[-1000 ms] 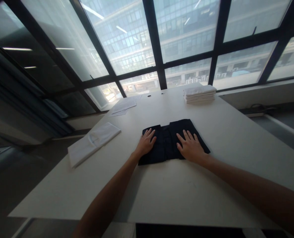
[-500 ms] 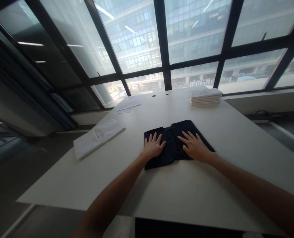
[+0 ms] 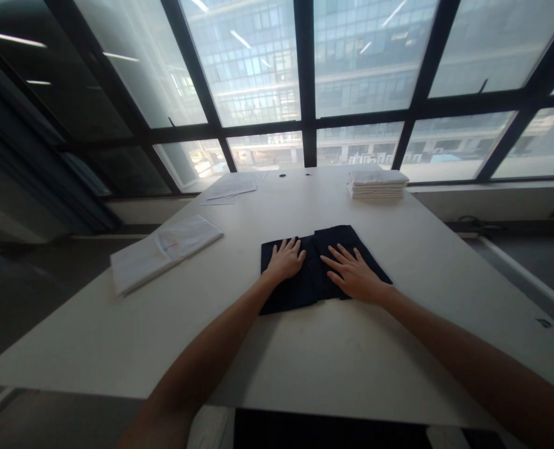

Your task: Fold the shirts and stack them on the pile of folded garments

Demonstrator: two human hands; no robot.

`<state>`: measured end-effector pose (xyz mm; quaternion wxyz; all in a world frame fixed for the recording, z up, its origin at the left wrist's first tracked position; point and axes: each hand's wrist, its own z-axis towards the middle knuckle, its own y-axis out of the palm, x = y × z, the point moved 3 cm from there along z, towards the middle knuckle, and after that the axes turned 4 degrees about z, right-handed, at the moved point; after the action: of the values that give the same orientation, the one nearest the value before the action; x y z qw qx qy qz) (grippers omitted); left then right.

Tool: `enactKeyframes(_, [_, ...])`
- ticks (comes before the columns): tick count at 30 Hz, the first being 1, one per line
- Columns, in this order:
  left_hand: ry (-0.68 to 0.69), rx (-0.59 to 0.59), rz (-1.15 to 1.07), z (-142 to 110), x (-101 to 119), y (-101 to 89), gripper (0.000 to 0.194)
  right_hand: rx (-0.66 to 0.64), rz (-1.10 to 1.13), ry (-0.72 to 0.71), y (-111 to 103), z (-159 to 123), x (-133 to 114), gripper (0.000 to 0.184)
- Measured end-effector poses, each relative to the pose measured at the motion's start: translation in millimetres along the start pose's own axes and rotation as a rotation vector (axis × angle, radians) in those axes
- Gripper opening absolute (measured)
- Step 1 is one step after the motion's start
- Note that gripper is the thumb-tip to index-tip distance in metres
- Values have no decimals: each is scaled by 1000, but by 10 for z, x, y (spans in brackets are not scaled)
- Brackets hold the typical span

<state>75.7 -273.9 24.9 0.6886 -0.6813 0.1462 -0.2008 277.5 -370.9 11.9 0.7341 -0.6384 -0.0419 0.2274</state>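
A dark navy folded cloth (image 3: 309, 284), perhaps a garment, lies flat in front of me, its two sides folded in toward the middle. On its left half my left hand (image 3: 286, 259) rests palm down with the fingers spread. My right hand (image 3: 354, 273) lies flat on the right half, fingers apart and pointing up and left. Neither hand grips the fabric. What kind of garment it is, I cannot tell.
The white table (image 3: 342, 349) carries a folded white cloth (image 3: 183, 249) at the left, white sheets (image 3: 232, 189) at the back left and a stack of folded white cloths (image 3: 377, 185) at the back right. Windows (image 3: 258, 68) stand behind the far edge.
The view has shifted slightly, so everything sits a little further left. My left hand has slid a little toward the middle and away from me on the dark cloth; the right stays flat.
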Motion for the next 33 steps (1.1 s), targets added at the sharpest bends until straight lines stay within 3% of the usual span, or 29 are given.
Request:
enactKeyframes(4, [24,37,12,-117,228,48,59,43,73,25,0,43,5,52])
enactKeyframes(6, [19,71,27,-140,288,89,60,142,173,89,-40,70,101,50])
enactKeyframes(9, [16,103,24,-130,294,152,61,364,295,269,-185,71,423,48])
enactKeyframes(11, [13,108,8,-112,274,180,61,430,350,423,-286,39,703,47])
enactKeyframes(14, [17,123,-14,-96,267,187,63,375,550,665,-366,-23,1054,43])
enactKeyframes(17, [9,135,-48,-95,280,174,63,286,715,775,-397,-51,1170,36])
enactKeyframes(22, [-5,158,-108,-89,287,171,63,166,809,762,-448,-48,1073,24])
enactKeyframes(29, [-1,190,-155,-81,287,183,65,-30,1177,676,-481,-2,961,22])
enactKeyframes(33, [-14,206,-194,-87,284,193,64,-19,1163,633,-646,117,826,24])
